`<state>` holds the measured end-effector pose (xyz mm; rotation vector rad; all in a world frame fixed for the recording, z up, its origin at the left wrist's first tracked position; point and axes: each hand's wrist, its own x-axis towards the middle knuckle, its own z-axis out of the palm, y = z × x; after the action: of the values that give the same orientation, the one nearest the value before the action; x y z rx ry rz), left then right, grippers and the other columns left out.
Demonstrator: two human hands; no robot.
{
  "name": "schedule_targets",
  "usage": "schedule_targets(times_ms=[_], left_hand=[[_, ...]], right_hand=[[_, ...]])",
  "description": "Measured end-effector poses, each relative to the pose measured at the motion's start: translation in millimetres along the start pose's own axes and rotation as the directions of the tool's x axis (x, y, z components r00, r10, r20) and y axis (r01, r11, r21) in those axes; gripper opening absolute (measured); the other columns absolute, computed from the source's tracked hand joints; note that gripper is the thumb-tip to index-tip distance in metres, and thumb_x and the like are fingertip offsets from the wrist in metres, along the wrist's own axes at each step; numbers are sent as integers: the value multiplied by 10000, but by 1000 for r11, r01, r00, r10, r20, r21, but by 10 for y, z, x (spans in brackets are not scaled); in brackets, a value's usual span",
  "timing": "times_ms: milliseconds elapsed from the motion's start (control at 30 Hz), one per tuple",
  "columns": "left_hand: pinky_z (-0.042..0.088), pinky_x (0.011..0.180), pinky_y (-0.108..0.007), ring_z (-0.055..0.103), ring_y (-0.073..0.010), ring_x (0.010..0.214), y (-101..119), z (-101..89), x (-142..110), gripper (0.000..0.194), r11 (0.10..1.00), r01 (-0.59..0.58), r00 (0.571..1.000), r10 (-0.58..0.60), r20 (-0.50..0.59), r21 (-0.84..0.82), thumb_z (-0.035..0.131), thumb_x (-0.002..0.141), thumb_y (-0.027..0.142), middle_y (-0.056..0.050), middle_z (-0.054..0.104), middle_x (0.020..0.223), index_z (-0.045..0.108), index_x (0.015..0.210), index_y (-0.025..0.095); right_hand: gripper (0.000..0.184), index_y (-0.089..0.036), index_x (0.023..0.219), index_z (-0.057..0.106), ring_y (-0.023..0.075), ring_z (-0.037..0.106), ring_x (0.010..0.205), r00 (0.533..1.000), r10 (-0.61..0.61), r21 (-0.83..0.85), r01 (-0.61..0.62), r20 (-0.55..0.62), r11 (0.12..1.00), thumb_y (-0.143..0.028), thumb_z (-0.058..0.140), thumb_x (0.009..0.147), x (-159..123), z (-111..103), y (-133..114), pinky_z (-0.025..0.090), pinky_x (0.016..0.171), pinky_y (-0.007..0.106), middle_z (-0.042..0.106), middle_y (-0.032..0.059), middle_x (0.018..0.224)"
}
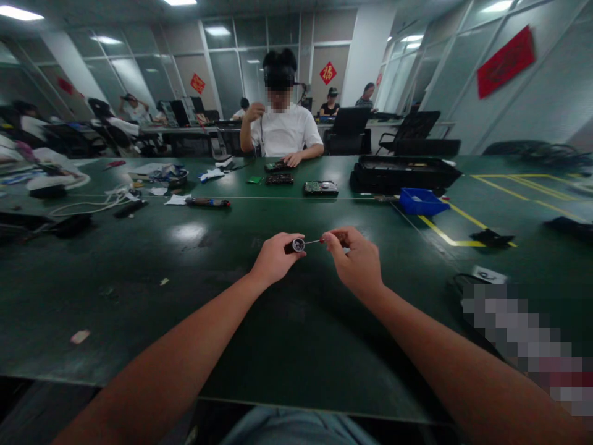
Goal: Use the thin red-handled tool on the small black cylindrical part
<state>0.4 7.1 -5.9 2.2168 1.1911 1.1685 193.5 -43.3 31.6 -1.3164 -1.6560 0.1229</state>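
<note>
My left hand (277,258) is closed around a small dark cylindrical part (299,245), whose round, silvery open end faces me. My right hand (356,258) pinches a screwdriver (315,241) with a thin metal shaft and a bit of red near the fingers; most of its handle is hidden in the hand. The shaft points left, and its tip meets the rim of the cylindrical part or lies just beside it; I cannot tell which. Both hands are held above the green table (287,346), near its middle.
Circuit boards, including one in a metal frame (320,188), lie ahead before a seated co-worker (290,130). To the right are a long black casing (403,175), a blue bin (422,202) and yellow tape. A dark pen-like tool (208,203) and a white cable (99,205) lie left.
</note>
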Motion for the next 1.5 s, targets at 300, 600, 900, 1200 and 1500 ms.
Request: schedule_targets(times_ms=[300, 600, 900, 1200, 1500], left_hand=[[514, 902, -345, 662, -194, 989, -22, 14, -4, 393, 1000, -6, 1000, 6, 14, -10, 783, 785, 191, -38, 715, 1079, 699, 1167, 225], [516, 900, -349, 662, -196, 985, -29, 16, -3, 394, 1000, 7, 1000, -7, 11, 10, 778, 777, 161, -33, 715, 1066, 703, 1157, 234], [508, 961, -358, 655, -188, 1046, 13, 28, 15, 402, 996, -90, 994, 90, 64, -1, 759, 785, 114, -44, 708, 1134, 705, 1168, 223], [515, 944, -358, 668, -203, 1030, -19, 34, 16, 405, 999, -20, 999, 19, 29, 38, 783, 768, 144, -46, 719, 1107, 708, 1158, 225], [519, 905, -342, 667, -196, 998, -7, 44, 7, 396, 1000, -13, 1000, 13, 12, 10, 792, 769, 176, -37, 723, 1081, 711, 1154, 223]], right_hand=[[323, -227, 759, 620, 149, 558, 540, 996, -87, -77, 89, 29, 993, -510, 600, 912, -33, 1, 1, 400, 559, 299, 649, 7, 648], [195, -242, 1033, 626, 224, 664, 836, 982, -105, 148, 82, 157, 986, -361, 482, 977, -51, 9, -27, 495, 760, 378, 708, 59, 899], [290, -221, 865, 589, 165, 616, 670, 907, 389, 669, -391, 162, 632, -504, 541, 909, 80, 184, 221, 571, 710, 369, 621, 17, 763], [263, -210, 983, 604, 186, 665, 758, 983, 183, 400, -171, 9, 901, -454, 505, 965, 4, 121, 124, 532, 743, 362, 682, 40, 834], [229, -215, 1032, 597, 204, 707, 798, 993, 111, 316, -115, 30, 942, -408, 487, 980, -25, 86, 48, 525, 743, 355, 724, 55, 869]])
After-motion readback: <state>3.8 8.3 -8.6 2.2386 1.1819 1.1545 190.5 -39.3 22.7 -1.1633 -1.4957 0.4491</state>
